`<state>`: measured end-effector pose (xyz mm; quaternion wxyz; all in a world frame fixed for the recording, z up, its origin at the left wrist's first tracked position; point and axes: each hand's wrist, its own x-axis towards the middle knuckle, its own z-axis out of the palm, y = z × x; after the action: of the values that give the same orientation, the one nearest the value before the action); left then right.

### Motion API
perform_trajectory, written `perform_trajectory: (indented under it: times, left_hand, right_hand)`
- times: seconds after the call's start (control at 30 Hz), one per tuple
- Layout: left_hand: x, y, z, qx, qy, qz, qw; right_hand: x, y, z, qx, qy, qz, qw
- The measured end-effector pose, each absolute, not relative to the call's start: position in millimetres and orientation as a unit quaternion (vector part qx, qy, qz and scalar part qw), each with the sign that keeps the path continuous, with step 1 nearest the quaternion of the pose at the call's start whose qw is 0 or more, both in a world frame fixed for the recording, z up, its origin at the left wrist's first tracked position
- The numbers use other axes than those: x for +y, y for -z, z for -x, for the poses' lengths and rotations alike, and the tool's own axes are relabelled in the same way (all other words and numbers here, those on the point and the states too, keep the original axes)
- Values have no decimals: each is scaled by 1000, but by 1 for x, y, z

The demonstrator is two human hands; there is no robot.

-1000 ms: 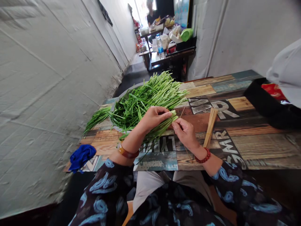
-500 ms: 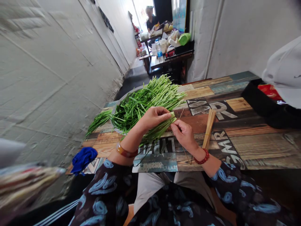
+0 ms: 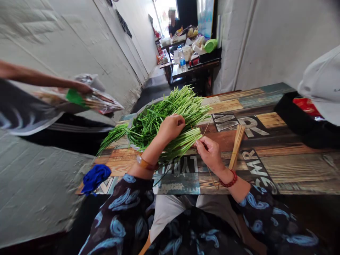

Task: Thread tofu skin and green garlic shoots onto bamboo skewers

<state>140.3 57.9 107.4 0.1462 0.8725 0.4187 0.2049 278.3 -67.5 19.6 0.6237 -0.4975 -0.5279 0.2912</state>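
Note:
A large heap of green chives (image 3: 183, 102) lies in and over a grey basin (image 3: 142, 106) in front of me. My left hand (image 3: 172, 126) is over the heap, fingers curled; what they hold, if anything, is hidden. A smaller row of chives (image 3: 187, 139) extends below it, pale cut ends toward my right hand (image 3: 209, 150). My right hand is closed in a pinch beside those ends, with a thin bamboo skewer (image 3: 208, 124) showing above it. Thin stick ends also show below this hand. A bundle of bamboo skewers (image 3: 237, 147) lies right of it.
Wood-patterned table (image 3: 300, 164) under everything. A blue cloth (image 3: 96, 178) lies at its left corner, a white cap (image 3: 322, 81) and black item (image 3: 294, 117) at the right. At left, another person's arm (image 3: 39, 76) carries plastic-wrapped goods (image 3: 103, 101). Farther back, another person sits behind cluttered tables.
My left hand has moved up and left, off the chive ends, and its fingers have curled. My right hand stays nearly in place. At left, the passing person has come further into view.

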Motion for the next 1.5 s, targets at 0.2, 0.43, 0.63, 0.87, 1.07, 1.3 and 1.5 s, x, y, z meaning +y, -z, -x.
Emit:
perform_trajectory:
  times: [0.2, 0.43, 0.63, 0.87, 1.07, 1.3, 1.5]
  left_hand:
    - [54, -108, -131, 443, -127, -883, 93]
    - [61, -101, -125, 428, -187, -869, 161]
    - [62, -100, -117, 424, -300, -784, 340]
    - [53, -111, -125, 378, -361, -740, 424]
    - [48, -125, -141, 353, -418, -723, 423]
    - [50, -112, -141, 375, -308, -735, 474]
    - [41, -112, -133, 383, -277, -735, 486]
  right_hand:
    - [-68, -21, -278, -535, -274, 500, 623]
    - [-67, -21, -278, -536, -272, 502, 622]
    - [-67, -21, -278, -533, -281, 499, 622]
    - [-66, -19, -278, -530, -284, 501, 622]
    - [-66, -16, -278, -529, -301, 495, 620]
    - [-66, -17, -278, -534, -294, 498, 617]
    - [-65, -20, -279, -538, -288, 507, 609]
